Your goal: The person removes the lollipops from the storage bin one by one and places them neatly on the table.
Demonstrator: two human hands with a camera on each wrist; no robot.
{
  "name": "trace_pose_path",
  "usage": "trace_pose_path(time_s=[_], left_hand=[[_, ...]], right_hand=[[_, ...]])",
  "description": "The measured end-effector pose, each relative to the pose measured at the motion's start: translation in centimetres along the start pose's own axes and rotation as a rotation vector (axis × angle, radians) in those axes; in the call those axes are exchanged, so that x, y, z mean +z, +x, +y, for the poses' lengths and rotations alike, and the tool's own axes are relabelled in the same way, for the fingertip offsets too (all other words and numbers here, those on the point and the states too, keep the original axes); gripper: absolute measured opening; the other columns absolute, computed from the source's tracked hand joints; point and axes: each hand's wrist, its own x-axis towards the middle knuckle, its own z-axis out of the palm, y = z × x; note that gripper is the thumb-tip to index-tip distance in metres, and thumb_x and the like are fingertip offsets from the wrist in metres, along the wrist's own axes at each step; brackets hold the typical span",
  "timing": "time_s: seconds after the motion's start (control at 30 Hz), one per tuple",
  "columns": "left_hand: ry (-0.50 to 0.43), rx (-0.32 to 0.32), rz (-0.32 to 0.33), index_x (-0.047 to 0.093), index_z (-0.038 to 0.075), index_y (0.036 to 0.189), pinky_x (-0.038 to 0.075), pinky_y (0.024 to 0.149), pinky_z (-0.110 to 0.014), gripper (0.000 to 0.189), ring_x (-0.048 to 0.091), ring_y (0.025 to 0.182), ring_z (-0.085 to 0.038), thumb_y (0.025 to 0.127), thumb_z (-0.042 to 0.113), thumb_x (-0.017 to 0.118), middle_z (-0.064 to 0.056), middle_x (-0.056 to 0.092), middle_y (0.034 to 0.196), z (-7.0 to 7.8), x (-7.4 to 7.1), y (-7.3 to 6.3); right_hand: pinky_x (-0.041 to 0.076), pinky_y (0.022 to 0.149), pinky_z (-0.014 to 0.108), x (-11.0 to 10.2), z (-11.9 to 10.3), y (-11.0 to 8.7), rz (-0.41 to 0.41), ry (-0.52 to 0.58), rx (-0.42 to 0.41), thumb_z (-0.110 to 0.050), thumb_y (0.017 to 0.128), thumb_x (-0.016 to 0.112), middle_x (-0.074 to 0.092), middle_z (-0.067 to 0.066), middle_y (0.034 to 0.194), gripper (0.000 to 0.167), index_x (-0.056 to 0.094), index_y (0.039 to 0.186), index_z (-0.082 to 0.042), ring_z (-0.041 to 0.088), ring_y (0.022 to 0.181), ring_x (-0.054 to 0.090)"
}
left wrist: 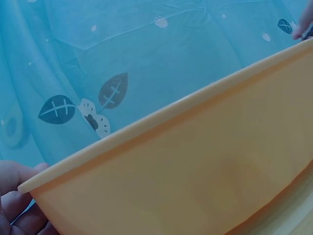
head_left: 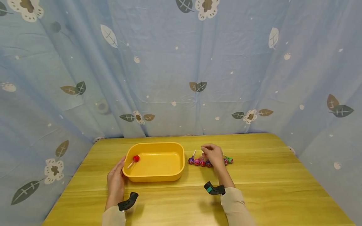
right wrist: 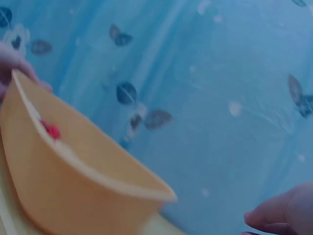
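Observation:
A yellow plastic bin [head_left: 154,179] stands on the table with one red lollipop [head_left: 136,158] lying inside, near its left wall. My left hand [head_left: 116,180] holds the bin by its left end, and in the left wrist view its fingers [left wrist: 19,176] lie at the corner of the rim. To the right of the bin, several wrapped lollipops [head_left: 197,162] lie in a row, purple, pink, red and green ones among them. Over the middle of that row is my right hand [head_left: 214,155], thumb and index finger close to a stick; I cannot tell whether they pinch it. It hides part of the row.
The wood-grain table [head_left: 268,188] runs back to a blue curtain [head_left: 181,78] with leaf and flower prints. Black wrist straps [head_left: 128,201] sit on both forearms, over or beside beige sleeves [head_left: 237,205].

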Motion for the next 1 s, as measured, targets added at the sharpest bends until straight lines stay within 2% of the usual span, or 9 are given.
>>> trace_pose_path(time_s=[0.13, 0.3, 0.53, 0.73, 0.9, 1.0], left_hand=[[-0.024, 0.001, -0.010, 0.042, 0.008, 0.147, 0.031, 0.109, -0.024, 0.051, 0.031, 0.139, -0.010, 0.101, 0.030, 0.051, -0.001, 0.037, 0.153, -0.1, -0.1, 0.1], [-0.031, 0.000, -0.015, 0.041, 0.009, 0.148, 0.030, 0.109, -0.024, 0.052, 0.030, 0.139, -0.010, 0.101, 0.030, 0.051, 0.000, 0.036, 0.153, -0.1, -0.1, 0.2], [-0.023, 0.001, -0.018, 0.040, 0.008, 0.148, 0.029, 0.110, -0.024, 0.050, 0.030, 0.139, -0.011, 0.102, 0.028, 0.049, -0.001, 0.035, 0.154, 0.1, -0.1, 0.0], [-0.029, 0.003, -0.016, 0.040, 0.006, 0.148, 0.029, 0.110, -0.024, 0.049, 0.030, 0.139, -0.011, 0.103, 0.025, 0.047, -0.003, 0.035, 0.154, 0.1, -0.2, 0.0], [-0.031, 0.006, -0.025, 0.039, 0.006, 0.148, 0.029, 0.110, -0.024, 0.048, 0.029, 0.140, -0.011, 0.104, 0.024, 0.047, -0.003, 0.034, 0.154, 0.2, -0.1, 0.1], [-0.034, 0.009, -0.021, 0.040, 0.006, 0.148, 0.029, 0.109, -0.023, 0.048, 0.030, 0.139, -0.011, 0.104, 0.023, 0.047, -0.004, 0.035, 0.154, 0.2, -0.2, 0.2]], right_hand=[[0.058, 0.076, 0.042, 2.7, -1.4, 0.1, -0.110, 0.047, -0.007, -0.011, 0.093, 0.066, 0.063, 0.021, 0.100, 0.022, 0.068, 0.109, 0.004, 0.029, 0.080, 0.065], [0.058, 0.077, 0.042, 6.2, -2.8, 0.3, -0.242, 0.028, -0.038, -0.010, 0.094, 0.065, 0.064, 0.022, 0.100, 0.022, 0.067, 0.109, 0.006, 0.030, 0.080, 0.065], [0.057, 0.079, 0.044, 10.7, -3.7, 0.9, -0.349, 0.009, 0.026, -0.007, 0.093, 0.064, 0.066, 0.015, 0.092, 0.021, 0.067, 0.107, 0.007, 0.024, 0.075, 0.067], [0.057, 0.079, 0.042, 14.5, -3.9, 1.5, -0.486, -0.031, 0.091, -0.007, 0.093, 0.063, 0.068, 0.015, 0.090, 0.020, 0.068, 0.106, 0.007, 0.029, 0.081, 0.069], [0.056, 0.081, 0.043, 17.4, -3.5, 1.6, -0.527, -0.055, 0.141, -0.004, 0.091, 0.064, 0.068, 0.017, 0.086, 0.017, 0.068, 0.101, 0.009, 0.036, 0.087, 0.068], [0.056, 0.080, 0.043, 18.9, -3.4, 1.4, -0.573, -0.048, 0.165, -0.005, 0.091, 0.064, 0.068, 0.020, 0.090, 0.020, 0.066, 0.104, 0.011, 0.037, 0.089, 0.068]])
